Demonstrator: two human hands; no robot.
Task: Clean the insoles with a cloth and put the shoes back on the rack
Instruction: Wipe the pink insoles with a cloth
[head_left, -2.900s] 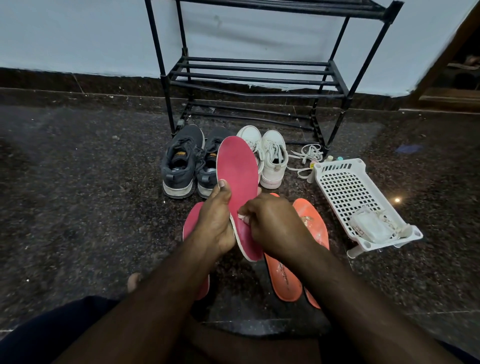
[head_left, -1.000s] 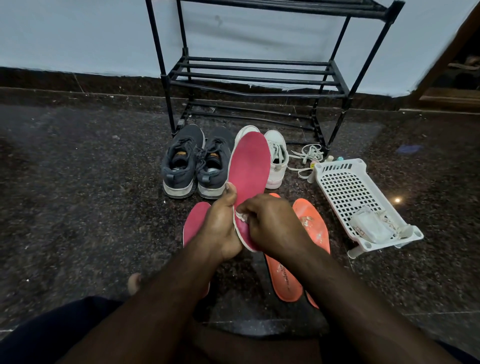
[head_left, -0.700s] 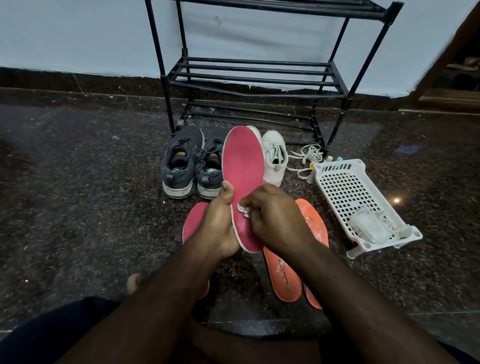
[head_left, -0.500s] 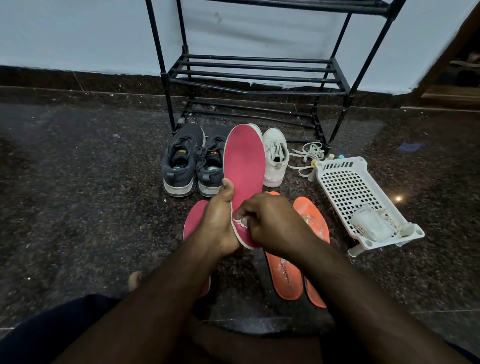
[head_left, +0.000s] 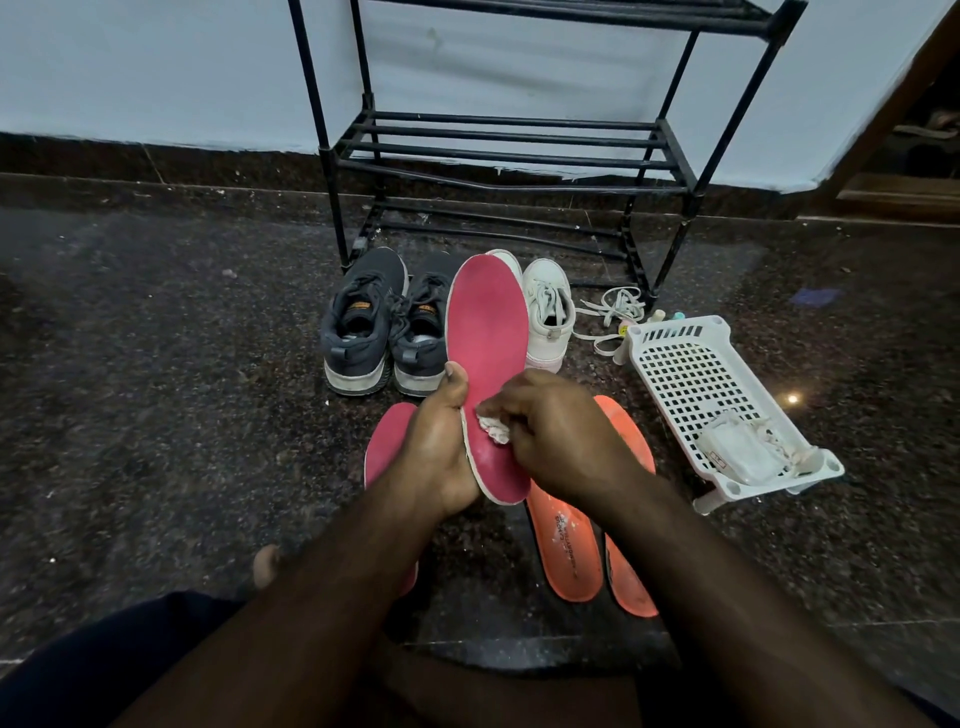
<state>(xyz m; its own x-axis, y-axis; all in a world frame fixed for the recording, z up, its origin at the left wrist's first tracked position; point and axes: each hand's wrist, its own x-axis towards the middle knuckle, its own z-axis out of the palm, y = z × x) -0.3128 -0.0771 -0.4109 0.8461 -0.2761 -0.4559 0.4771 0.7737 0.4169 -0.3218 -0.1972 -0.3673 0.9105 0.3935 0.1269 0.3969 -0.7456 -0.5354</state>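
**Red insole wiped in front of the shoe rack**

The person sits on the dark speckled floor (head_left: 156, 389) facing the black metal shoe rack (head_left: 511, 156), whose shelves stand bare against the pale wall. The left hand (head_left: 436, 457) grips a red insole (head_left: 488, 364) by its heel end, thumb laid along the insole's left edge, and holds it up with the toe pointing toward the rack. The right hand (head_left: 556, 431) has its fingers curled round a small white cloth (head_left: 493, 427) and presses it against the red face of the insole near the heel.

Just in front of the rack's lower bars stand 2 dark grey sneakers (head_left: 382, 325) side by side, heels toward the person. To their right, also in front of the rack, is a white sneaker (head_left: 548, 314), with the toe of a second one showing behind the raised insole. Loose white laces (head_left: 610, 312) lie by the rack's right front leg.

Nearer the person than the rack, a second red insole (head_left: 387, 441) lies flat on the floor under the left forearm, and 2 orange insoles (head_left: 571, 545) lie under the right one. To the right of the rack, a white plastic basket (head_left: 691, 374) sits on the floor with some pale items in its near end.
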